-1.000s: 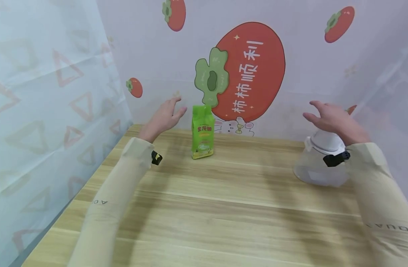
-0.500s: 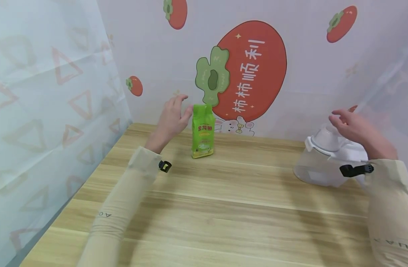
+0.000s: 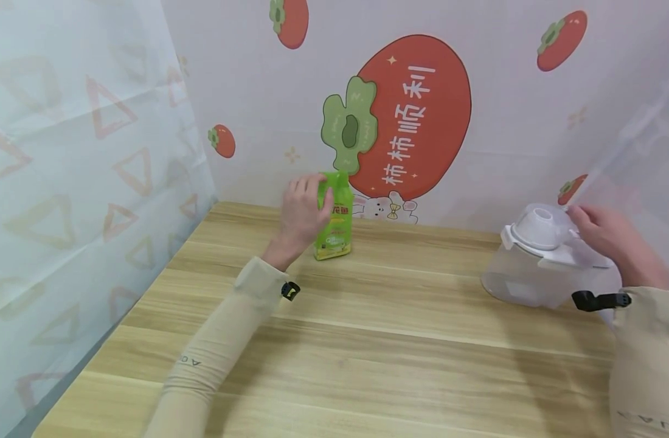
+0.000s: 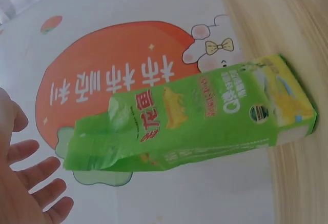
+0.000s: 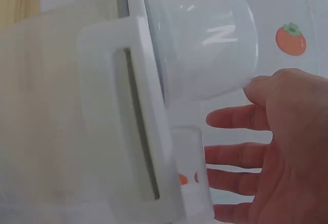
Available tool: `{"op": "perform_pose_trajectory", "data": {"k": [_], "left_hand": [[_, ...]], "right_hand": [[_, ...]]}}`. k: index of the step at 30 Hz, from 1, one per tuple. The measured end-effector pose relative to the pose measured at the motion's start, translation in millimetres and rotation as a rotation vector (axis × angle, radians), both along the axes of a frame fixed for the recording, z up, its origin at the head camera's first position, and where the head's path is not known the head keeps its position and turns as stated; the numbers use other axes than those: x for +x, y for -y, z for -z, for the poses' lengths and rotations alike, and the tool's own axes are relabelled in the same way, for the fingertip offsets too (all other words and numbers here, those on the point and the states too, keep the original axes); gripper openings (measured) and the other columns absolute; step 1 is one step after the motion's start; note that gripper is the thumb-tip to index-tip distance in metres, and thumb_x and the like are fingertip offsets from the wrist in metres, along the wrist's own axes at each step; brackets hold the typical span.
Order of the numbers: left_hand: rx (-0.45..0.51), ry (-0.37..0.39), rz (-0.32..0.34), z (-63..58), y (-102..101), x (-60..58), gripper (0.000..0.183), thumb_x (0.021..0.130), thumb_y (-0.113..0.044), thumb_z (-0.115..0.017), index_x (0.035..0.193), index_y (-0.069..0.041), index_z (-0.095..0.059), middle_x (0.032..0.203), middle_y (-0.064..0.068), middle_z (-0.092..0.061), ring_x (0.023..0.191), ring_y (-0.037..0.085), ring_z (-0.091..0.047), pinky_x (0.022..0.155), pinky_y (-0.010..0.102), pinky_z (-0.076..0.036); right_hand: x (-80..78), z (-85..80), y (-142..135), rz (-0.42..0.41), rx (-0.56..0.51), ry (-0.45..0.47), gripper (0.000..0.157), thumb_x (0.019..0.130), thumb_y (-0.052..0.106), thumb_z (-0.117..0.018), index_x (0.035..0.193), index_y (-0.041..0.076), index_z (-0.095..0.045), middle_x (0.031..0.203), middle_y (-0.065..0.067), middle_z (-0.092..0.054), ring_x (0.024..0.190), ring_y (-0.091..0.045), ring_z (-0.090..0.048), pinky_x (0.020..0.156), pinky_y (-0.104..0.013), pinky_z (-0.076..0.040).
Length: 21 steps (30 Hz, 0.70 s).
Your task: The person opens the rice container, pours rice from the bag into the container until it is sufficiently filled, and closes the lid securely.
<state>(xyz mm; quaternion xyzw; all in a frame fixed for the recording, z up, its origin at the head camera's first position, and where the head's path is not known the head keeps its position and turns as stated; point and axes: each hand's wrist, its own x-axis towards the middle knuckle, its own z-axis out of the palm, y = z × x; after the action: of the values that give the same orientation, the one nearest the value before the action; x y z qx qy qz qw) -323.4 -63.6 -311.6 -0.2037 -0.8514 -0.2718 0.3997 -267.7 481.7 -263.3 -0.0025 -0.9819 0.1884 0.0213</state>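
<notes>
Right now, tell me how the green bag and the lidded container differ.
Colour: the green bag is bright and printed with lettering; the lidded container has cloudy, see-through walls and a white lid.
Shape: the bag is tall and narrow, the container broader and squatter.
Place: the bag is by the left hand, the container by the right hand.
Shared: both stand upright on the wooden table.

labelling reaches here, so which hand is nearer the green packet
Left. The left hand is close beside the top of the green packet, fingers not closed round it; the right hand is well off to the right, by the white-lidded container.
</notes>
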Motion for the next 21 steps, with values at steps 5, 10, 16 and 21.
{"op": "perform_pose_trajectory", "data": {"k": [5, 10, 16, 21], "left_hand": [[0.016, 0.008, 0.076, 6.8, -10, 5.4, 0.029, 0.096, -0.019, -0.053, 0.117, 0.0, -0.062, 0.115, 0.016, -0.068, 0.107, 0.031, -0.062, 0.093, 0.039, -0.051], [-0.002, 0.051, 0.198, 11.1, -28, 9.6, 0.031, 0.099, -0.02, -0.051, 0.121, -0.001, -0.06, 0.119, 0.013, -0.065, 0.112, 0.027, -0.06, 0.097, 0.035, -0.05], [-0.017, 0.1, 0.285, 15.2, -51, 10.8, 0.028, 0.1, -0.02, -0.05, 0.121, -0.003, -0.059, 0.118, 0.01, -0.064, 0.114, 0.022, -0.06, 0.1, 0.032, -0.049], [0.008, 0.2, 0.384, 16.9, -64, 14.0, 0.028, 0.101, -0.02, -0.05, 0.123, -0.004, -0.057, 0.119, 0.01, -0.063, 0.108, 0.02, -0.061, 0.094, 0.031, -0.053]], "right_hand": [[5.5, 12.4, -10, 0.03, 0.016, 0.019, 0.072, 0.104, 0.048, -0.027, 0.141, -0.014, -0.033, 0.133, -0.046, -0.036, 0.114, -0.06, -0.038, 0.09, -0.073, -0.034], [14.7, 23.0, -20, 0.058, -0.047, 0.036, 0.074, 0.101, 0.052, -0.037, 0.14, -0.011, -0.035, 0.138, -0.043, -0.032, 0.117, -0.056, -0.035, 0.084, -0.07, -0.038], [19.4, 37.7, -31, 0.089, -0.157, -0.049, 0.063, 0.096, 0.051, -0.053, 0.139, 0.005, -0.045, 0.129, -0.011, -0.051, 0.095, -0.008, -0.043, 0.067, -0.026, -0.041], [21.1, 51.9, -37, 0.072, -0.276, -0.118, 0.041, 0.095, 0.043, -0.059, 0.131, 0.025, -0.053, 0.094, 0.042, -0.043, 0.082, 0.013, -0.04, 0.062, -0.015, -0.039]]}}
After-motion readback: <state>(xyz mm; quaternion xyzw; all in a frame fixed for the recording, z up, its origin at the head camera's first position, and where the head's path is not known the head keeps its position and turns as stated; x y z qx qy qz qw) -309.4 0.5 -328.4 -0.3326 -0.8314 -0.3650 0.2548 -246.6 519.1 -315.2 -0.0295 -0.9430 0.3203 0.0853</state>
